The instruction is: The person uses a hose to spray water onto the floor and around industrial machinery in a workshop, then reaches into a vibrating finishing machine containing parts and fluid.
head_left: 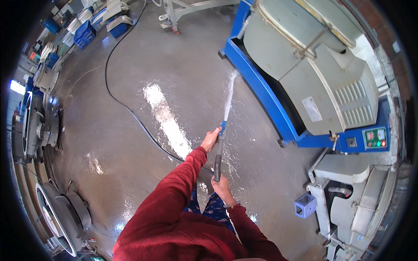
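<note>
Both my hands are on a grey hose wand (219, 152) with a blue nozzle end (223, 124). My left hand (211, 138) is closed round its front part, just behind the blue piece. Lower down, my right hand (222, 188) grips the rear end, near where the dark hose (138, 123) joins. A white jet of water (229, 98) shoots from the nozzle forward and a little right. It meets the wet grey floor (130, 65) beside the blue base of a large machine.
The hose trails across the floor to the far left. On the right stands a big grey machine (296, 78) on a blue frame (265, 98), with a control panel (375, 138). Nearer lies a small lilac crate (305, 205). Round fans (65, 213) line the left side; blue bins (85, 34) stand far left.
</note>
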Available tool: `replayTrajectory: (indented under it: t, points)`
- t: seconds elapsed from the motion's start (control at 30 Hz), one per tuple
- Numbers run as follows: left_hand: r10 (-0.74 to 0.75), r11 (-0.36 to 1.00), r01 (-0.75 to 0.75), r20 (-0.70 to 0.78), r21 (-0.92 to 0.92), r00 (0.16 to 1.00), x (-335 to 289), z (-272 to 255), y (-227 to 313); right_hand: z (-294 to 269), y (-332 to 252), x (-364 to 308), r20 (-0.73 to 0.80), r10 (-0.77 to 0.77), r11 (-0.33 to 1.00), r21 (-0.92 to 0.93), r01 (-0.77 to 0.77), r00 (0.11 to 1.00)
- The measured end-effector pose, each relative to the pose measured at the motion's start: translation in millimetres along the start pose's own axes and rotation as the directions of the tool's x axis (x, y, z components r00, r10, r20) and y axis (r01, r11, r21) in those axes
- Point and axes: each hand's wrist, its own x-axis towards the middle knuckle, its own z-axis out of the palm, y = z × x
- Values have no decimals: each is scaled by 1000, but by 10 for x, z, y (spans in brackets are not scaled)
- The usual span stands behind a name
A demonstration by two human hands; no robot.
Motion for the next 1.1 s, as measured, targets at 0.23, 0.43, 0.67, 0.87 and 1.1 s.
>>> replayTrajectory:
  t: [0.23, 0.43, 0.67, 0.87, 1.1]
  points:
    - [72, 971, -51, -80, 233, 994, 334, -647, 987, 213, -1473, 542, 357, 200, 824, 442, -354, 912]
    - [136, 957, -52, -282, 286, 950, -8, -1047, 2127, 555, -2215, 759, 426, 35, 779, 555, -292, 904]
    - [359, 818, -177, -246, 547, 901, -157, -1226, 3238, 926, -3014, 980, 419, -106, 641, 722, -260, 902]
    - [493, 693, -229, -218, 684, 842, 311, -1269, 3974, 994, -3497, 1575, 411, -182, 545, 798, -256, 893]
    - [410, 406, -10, -173, 914, 895, 776, -801, 5448, 846, -4188, 2817, 392, -238, 483, 842, -242, 889]
